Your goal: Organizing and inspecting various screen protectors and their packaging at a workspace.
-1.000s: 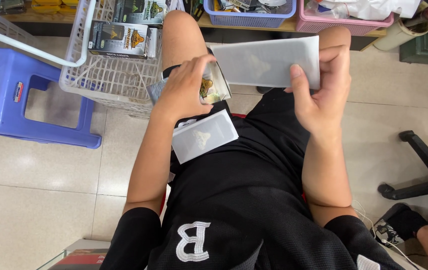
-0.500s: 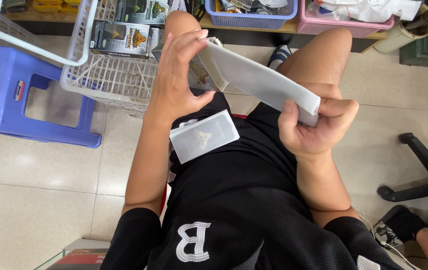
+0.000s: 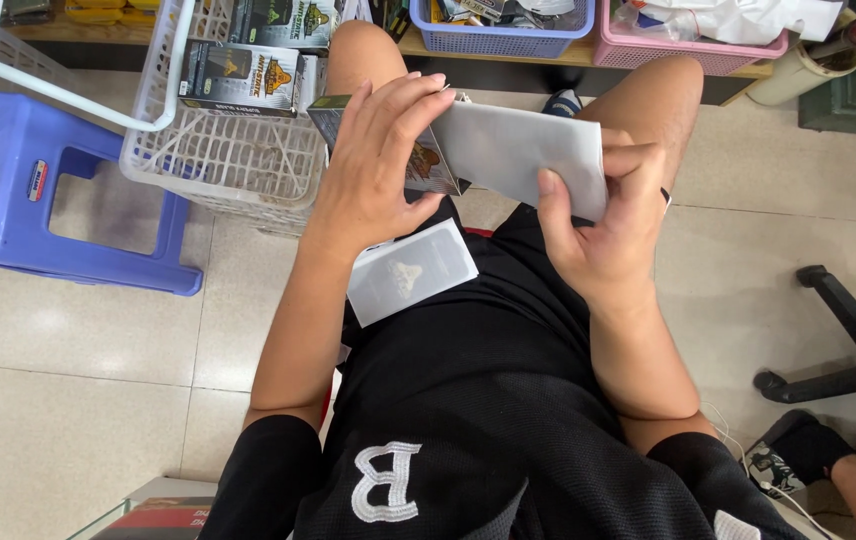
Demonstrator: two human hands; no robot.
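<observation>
My left hand (image 3: pixel 380 160) grips a small printed box (image 3: pixel 426 165) by its near end, its far end tucked into the mouth of a grey plastic mailer bag (image 3: pixel 518 150). My right hand (image 3: pixel 598 215) pinches the bag's right end, thumb on top. Both are held above my knees. A white flat packet (image 3: pixel 410 272) lies on my lap, on my black shorts, just below my left hand.
A white wire basket (image 3: pixel 233 150) holding several dark printed boxes stands left of my knee. A blue plastic stool (image 3: pixel 43 190) is further left. Purple and pink baskets (image 3: pixel 693 45) sit on a low shelf ahead. A black chair base (image 3: pixel 838 340) and another person's foot are at right.
The bag has swung from tilted back to nearly level. My left hand has brought the printed box to the bag's open end; my right hand shifted up along the bag's right end.
</observation>
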